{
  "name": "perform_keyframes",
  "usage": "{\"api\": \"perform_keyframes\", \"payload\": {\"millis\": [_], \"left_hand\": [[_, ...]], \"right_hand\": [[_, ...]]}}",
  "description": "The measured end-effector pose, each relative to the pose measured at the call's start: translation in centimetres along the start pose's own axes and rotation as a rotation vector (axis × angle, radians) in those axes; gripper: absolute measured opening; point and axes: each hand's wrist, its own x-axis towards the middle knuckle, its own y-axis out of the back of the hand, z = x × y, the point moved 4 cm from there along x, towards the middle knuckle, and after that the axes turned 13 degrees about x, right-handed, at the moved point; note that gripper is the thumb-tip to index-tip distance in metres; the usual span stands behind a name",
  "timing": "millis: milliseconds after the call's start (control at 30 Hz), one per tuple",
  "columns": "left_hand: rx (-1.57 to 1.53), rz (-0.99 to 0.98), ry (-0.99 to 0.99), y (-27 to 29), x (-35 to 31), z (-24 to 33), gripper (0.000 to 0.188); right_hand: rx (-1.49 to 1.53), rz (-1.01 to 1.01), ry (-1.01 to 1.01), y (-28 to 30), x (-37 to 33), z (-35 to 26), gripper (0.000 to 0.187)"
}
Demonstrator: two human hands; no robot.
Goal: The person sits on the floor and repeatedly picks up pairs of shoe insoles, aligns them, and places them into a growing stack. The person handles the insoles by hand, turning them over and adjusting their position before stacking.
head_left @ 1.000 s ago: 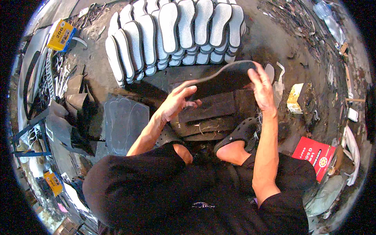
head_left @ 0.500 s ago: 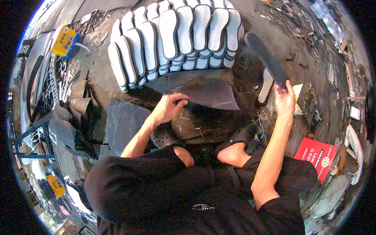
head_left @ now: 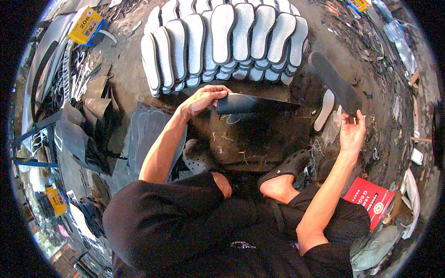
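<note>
My left hand (head_left: 204,99) is closed on the left end of a dark, flexible sheet (head_left: 252,105), which is raised and curled toward me. The sheet's right end tapers off over the dark work surface. Out to the right, my right hand (head_left: 352,135) pinches the lower end of a dark grey shoe sole (head_left: 334,82), its far end pointing up and to the left. Beside that sole lies a single pale insole (head_left: 324,110). Beyond the sheet stand rows of stacked white insoles (head_left: 222,34) with dark edges.
Dark sheets with traced sole outlines (head_left: 147,134) lie left of my feet. Farther left are bent offcuts (head_left: 95,99) and a yellow-and-blue box (head_left: 86,25). A red box (head_left: 369,200) sits by my right knee. My clogs (head_left: 197,155) flank the work surface.
The dark sheet has been lifted and curled by my left hand, which has moved up. My right hand still holds the sole, now lower and farther right in view; the whole view has shifted slightly.
</note>
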Motion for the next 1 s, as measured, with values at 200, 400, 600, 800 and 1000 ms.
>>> {"api": "perform_keyframes", "payload": {"millis": [200,400,600,800,1000], "left_hand": [[-0.004,0.024,0.003,0.4,-0.3,0.2,0.030],[0.203,0.035,-0.151,-0.7,-1.6,0.9,0.031],[0.910,-0.119,-0.218,-5.5,-6.8,0.7,0.033],[-0.179,0.156,-0.133,-8.9,-7.7,5.5,0.047],[-0.282,0.502,-0.125,-9.0,-6.1,3.0,0.027]], "right_hand": [[-0.023,0.073,0.012,0.0,0.3,0.5,0.035],[-0.057,0.043,-0.018,-1.0,-0.4,0.1,0.034],[-0.247,0.092,-0.125,-3.2,-2.1,3.7,0.045],[-1.000,-0.709,-0.166,-11.6,-7.2,15.4,0.039],[-1.206,-0.794,-0.467,-13.2,-10.2,19.9,0.050]]}}
